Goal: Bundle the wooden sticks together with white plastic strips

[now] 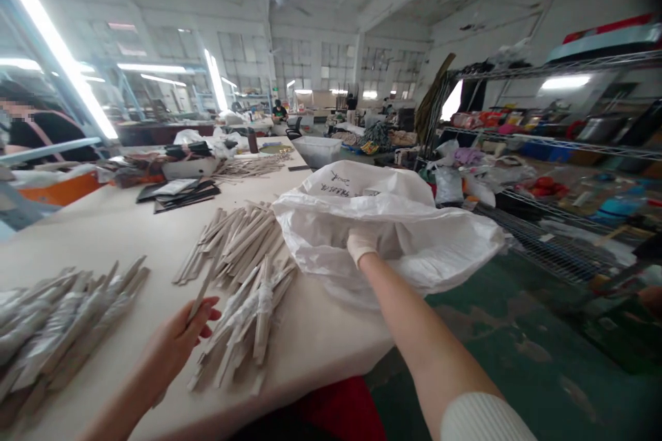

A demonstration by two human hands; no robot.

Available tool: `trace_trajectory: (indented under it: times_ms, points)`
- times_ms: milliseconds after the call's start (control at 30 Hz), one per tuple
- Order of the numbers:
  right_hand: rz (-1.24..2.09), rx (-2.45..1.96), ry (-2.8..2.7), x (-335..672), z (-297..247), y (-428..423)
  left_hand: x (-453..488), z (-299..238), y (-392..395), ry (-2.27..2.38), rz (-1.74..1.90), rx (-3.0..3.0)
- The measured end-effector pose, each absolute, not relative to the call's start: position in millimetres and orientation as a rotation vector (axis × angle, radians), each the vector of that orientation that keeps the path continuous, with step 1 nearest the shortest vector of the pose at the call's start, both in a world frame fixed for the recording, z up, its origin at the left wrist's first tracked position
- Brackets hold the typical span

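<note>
My left hand [192, 322] is closed around one thin, flat greyish-beige strip [207, 282], which points up and away over the table. My right hand [360, 244], in a white glove, reaches into the mouth of a large white woven sack [321, 227] with dark handwriting on it. The sack hides the fingers of that hand. Between my hands lies a loose pile of similar strips [251, 238]. Nearer to me are bundles of strips [253, 324] wrapped in clear plastic, just right of my left hand.
More wrapped bundles [67, 320] lie at the left on the pale table [160, 241]. Dark flat sheets [178, 194] and more strips lie farther back. A crowded wire shelf [558, 138] stands at the right over a green floor. A person [44, 127] is at the far left.
</note>
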State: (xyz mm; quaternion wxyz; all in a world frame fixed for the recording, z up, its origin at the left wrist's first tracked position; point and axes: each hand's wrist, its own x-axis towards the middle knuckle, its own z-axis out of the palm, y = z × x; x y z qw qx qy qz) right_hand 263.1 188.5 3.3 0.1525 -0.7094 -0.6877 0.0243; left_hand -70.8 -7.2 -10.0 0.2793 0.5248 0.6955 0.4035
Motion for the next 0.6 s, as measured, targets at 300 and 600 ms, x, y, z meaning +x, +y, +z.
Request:
trace_trajectory:
  times_ms: [300,600]
  points:
    - [0.420,-1.512,-1.732,256,-3,85,52,34,-4,1.460,0.897,1.214]
    - [1.447,-1.168,-1.184,219,-41,-5,95,5,39,1.222,0.949,1.003]
